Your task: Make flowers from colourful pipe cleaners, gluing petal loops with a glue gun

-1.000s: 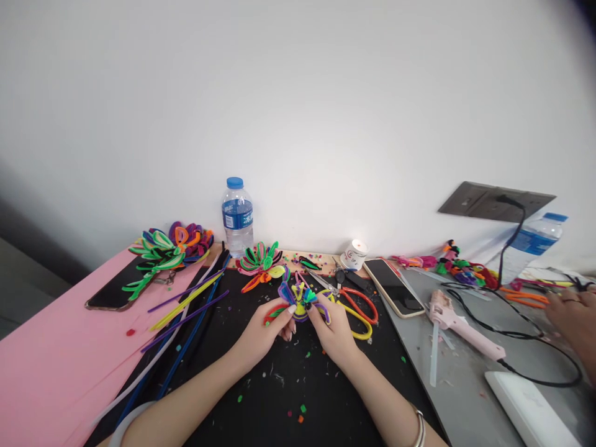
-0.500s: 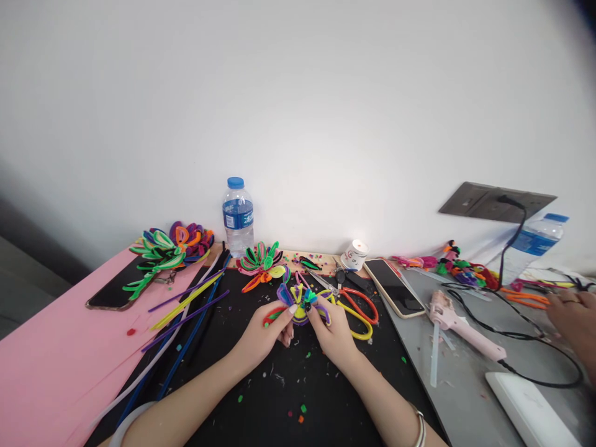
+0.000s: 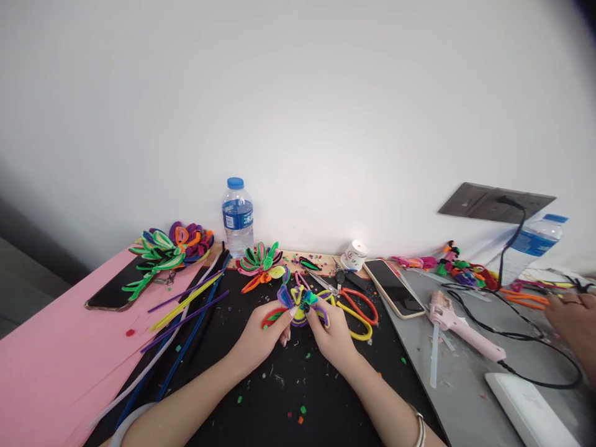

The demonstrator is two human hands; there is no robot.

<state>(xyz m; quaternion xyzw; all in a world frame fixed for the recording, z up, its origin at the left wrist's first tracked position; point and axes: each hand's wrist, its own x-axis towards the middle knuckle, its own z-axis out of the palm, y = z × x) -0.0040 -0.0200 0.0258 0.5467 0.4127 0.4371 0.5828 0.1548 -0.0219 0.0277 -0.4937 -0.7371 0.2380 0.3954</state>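
Between my two hands is a pipe-cleaner flower (image 3: pixel 299 315) with looped petals in purple, yellow, green, red and blue. My left hand (image 3: pixel 269 328) pinches its left side, thumb on top, near a red and green loop. On the other side my right hand (image 3: pixel 331 330) grips it with thumb and fingers by the green and blue loops. Some fingertips are hidden beneath the flower. Just beyond my right hand lie scissors (image 3: pixel 357 307) with red and yellow handles. Another pipe-cleaner flower (image 3: pixel 261 261), green, pink and orange, rests behind my left hand.
Loose pipe cleaners (image 3: pixel 186 304) lie left, by a phone (image 3: pixel 109 292) under more flowers. A water bottle (image 3: pixel 238 217) and paper cup (image 3: pixel 356 255) stand at the wall. Right are another phone (image 3: pixel 395 288), a corded glue gun (image 3: pixel 465 329) and a co-worker's hand (image 3: pixel 570 316).
Hardly anything differs. Both my hands keep hold of the flower, with only a very slight shift of the fingers. The co-worker's hand at the right has moved a little to the left.
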